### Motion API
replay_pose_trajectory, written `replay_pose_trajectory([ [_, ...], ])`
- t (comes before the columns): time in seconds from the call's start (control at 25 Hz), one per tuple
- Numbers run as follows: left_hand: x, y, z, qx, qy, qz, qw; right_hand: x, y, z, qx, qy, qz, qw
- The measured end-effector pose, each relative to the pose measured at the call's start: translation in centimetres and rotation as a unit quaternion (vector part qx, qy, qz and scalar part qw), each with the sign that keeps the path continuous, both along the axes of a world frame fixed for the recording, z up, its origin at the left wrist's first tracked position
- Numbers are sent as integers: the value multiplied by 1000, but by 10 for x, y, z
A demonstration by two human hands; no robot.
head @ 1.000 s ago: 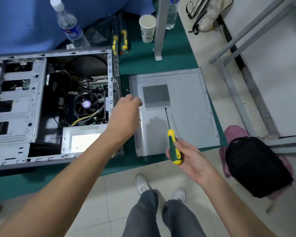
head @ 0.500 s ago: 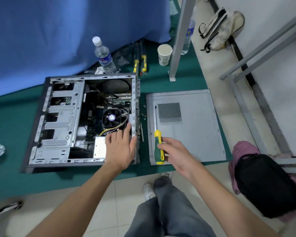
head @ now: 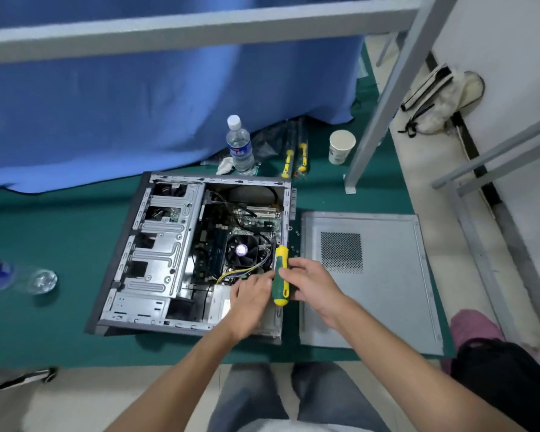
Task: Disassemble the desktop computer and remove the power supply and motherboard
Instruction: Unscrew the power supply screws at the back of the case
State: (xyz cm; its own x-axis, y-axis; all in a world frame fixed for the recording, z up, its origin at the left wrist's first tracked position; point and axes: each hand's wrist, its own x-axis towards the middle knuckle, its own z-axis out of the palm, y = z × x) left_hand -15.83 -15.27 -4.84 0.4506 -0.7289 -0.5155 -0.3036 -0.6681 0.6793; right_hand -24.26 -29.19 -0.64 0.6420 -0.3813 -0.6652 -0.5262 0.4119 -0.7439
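1. The case (head: 156, 257) is lying open on its side on the green worktop (head: 44, 332), right in front of the person; the long axis is running away from the person, slightly tilted.
2. The PSU (head: 222, 304) is sitting in the near right corner of the case, directly under the hands; the board (head: 250, 219) with its fan (head: 242, 249) is lying just beyond it.
3. The left hand (head: 250, 302) is resting on the PSU, nearer to it than the right; fingers are hidden behind the tool, so its grip cannot be told.
4. The right hand (head: 312, 283) is gripping the screwdriver (head: 280, 275), handle near-upright over the case's right wall, shaft hidden.
5. Judgement: the next move is probably working the PSU's fixings or cables, close by on the left-hand side.
6. The side panel (head: 387, 291) is lying flat just right of the case, apart from it.
7. Beyond: a bottle (head: 239, 146), a cup (head: 341, 146), a blue curtain (head: 138, 104), a steel frame (head: 384, 88); a tiled floor and a black bag (head: 505, 378) are showing on the right.
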Motion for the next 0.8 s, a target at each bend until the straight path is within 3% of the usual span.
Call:
replay_pose_trajectory([
  [0.12, 7, 2, 15, -58, 123, 73, 988, 12, 3, 6, -43, 10, -1, 999],
  [0.24, 26, 6, 28, -111, 124, 34, 986, 28, 17, 8, -89, 34, -10, 995],
  [0.36, 57, 23, 38, -126, 21, 2, 992, 49, 34, 13, -133, 34, -18, 990],
  [0.48, 99, 59, 41, -115, -93, 34, 988, 55, 43, 7, -326, 139, 24, 935],
  [0.52, 114, 72, 40, -88, -136, 42, 986, 53, 46, 3, -340, 187, 28, 921],
  [0.6, 139, 95, 36, -22, -230, 56, 971, 47, 59, -8, -277, 263, 43, 923],
  [0.68, 157, 108, 28, 24, -300, 72, 951, 45, 74, -24, -226, 287, 41, 930],
  [0.8, 168, 112, 22, 41, -329, 91, 939, 46, 85, -42, -305, 272, 6, 913],
])
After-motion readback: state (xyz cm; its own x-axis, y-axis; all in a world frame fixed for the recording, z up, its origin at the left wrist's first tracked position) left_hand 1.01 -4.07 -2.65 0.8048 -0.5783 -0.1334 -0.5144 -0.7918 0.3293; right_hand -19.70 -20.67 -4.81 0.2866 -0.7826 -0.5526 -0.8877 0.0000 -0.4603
